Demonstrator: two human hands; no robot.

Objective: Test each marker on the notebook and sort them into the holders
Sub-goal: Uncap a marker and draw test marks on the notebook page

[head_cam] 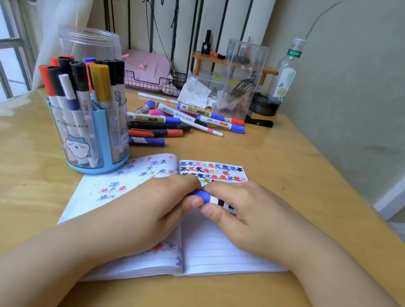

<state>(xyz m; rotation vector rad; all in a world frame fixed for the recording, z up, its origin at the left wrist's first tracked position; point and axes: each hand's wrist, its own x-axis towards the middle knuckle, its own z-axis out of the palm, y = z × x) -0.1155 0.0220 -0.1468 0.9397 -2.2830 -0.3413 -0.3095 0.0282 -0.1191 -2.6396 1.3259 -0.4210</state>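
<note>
The wide light wooden surface (283, 161) is carrying an open lined paper notebook (223, 250), and its upper lines are already showing many small marks in blue, red and black. At the back left the round blue and clear plastic holder (90, 139) is standing full of upright markers, and the word on its clear wall is reading something like "Nachiware", above a white cartoon animal. A second tall clear plastic holder (241, 82) is standing far behind, near the green-labelled glass bottle (286, 74). Between them a loose pile of untested markers (179, 123) is lying on the surface; their labels are too small to read. Over the notebook the left hand (140, 211) and the right hand (247, 213) are both gripping one blue-capped white marker (210, 199), with curled fingers (197, 203) pinching the cap. I think the cap may be coming off suddenly, so the tip could be smearing ink on the skin or page.
</note>
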